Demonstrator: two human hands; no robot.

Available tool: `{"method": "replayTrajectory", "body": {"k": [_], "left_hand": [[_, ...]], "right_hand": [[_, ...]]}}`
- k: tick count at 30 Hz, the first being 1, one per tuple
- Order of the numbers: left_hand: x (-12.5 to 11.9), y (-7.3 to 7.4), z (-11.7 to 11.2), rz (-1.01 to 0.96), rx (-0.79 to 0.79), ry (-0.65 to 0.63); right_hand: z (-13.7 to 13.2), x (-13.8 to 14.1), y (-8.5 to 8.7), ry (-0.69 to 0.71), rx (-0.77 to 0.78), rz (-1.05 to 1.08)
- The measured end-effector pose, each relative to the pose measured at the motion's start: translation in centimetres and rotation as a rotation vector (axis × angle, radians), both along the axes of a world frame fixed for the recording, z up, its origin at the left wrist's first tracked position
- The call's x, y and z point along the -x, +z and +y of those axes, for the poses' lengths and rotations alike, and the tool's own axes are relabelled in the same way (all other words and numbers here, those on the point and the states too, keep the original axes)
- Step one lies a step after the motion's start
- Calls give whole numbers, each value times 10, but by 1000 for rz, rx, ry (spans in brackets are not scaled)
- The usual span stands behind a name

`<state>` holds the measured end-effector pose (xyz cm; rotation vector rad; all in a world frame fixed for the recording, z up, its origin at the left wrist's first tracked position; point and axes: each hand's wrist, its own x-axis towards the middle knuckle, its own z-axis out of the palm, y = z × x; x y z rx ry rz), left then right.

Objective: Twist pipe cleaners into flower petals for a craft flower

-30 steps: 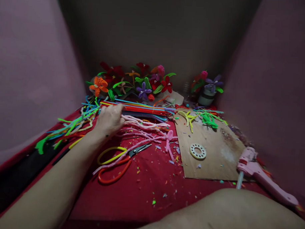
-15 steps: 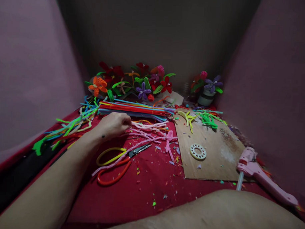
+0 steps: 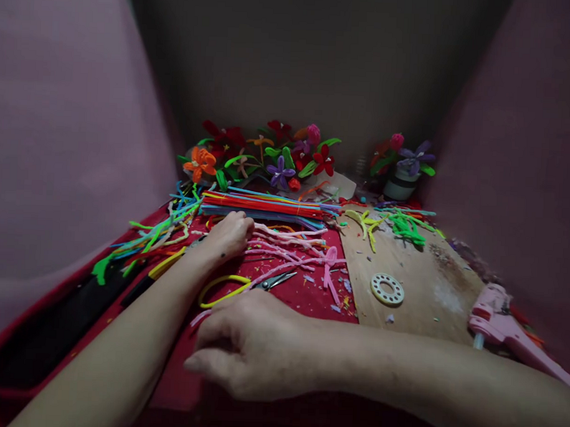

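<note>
My left hand point(image 3: 230, 236) is closed at the left end of several pink pipe cleaners point(image 3: 291, 234) on the red cloth; its fingertips are hidden, so what they hold does not show. My right hand point(image 3: 250, 343) hovers nearer to me, thumb and fingers apart and bent, with nothing seen between them. Just beyond it lie scissors point(image 3: 276, 280), with one yellow handle loop in sight and the rest of the handles covered by the hand. A pink pipe-cleaner loop with two tails point(image 3: 330, 265) rests right of the pink strands.
Behind my left hand lies a bundle of coloured pipe cleaners point(image 3: 261, 204), with pipe-cleaner flowers point(image 3: 279, 171) beyond. On the right, a brown board point(image 3: 417, 311) bears a white ring with holes point(image 3: 387, 289) and green pieces point(image 3: 408, 229). A pink glue gun point(image 3: 494, 314) lies at its edge.
My right hand has come into view from the lower right and is now over the scissors' handles. My left hand stays by the pink pipe cleaners. The whole view has shifted slightly.
</note>
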<state>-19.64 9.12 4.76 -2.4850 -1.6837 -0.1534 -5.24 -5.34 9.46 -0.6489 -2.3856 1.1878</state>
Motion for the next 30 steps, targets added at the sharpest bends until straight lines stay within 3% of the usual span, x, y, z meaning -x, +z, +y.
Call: {"method": "replayTrajectory", "body": {"k": [6,9,11,16,24,30], "left_hand": [[8,12,0,-131,-4,-57],[10,24,-4,-196,107,-83],[12,29,-7,-247,197,-105],[18,30,-6,-281,351,-123],[23,29,-6,-237,416,-37],[26,26,-4,-244,501,-126]], "right_hand": [[46,-26,-11,-366,-198,-19],[76,-43,-20,-601,-370,-89],[91,-52,-28,-659,-354,-177],[105,-58,-42,-627,-289,-373],[112,-56,-51,-605,-325,-501],[114,-55,-49,-607,-284,-518]]}}
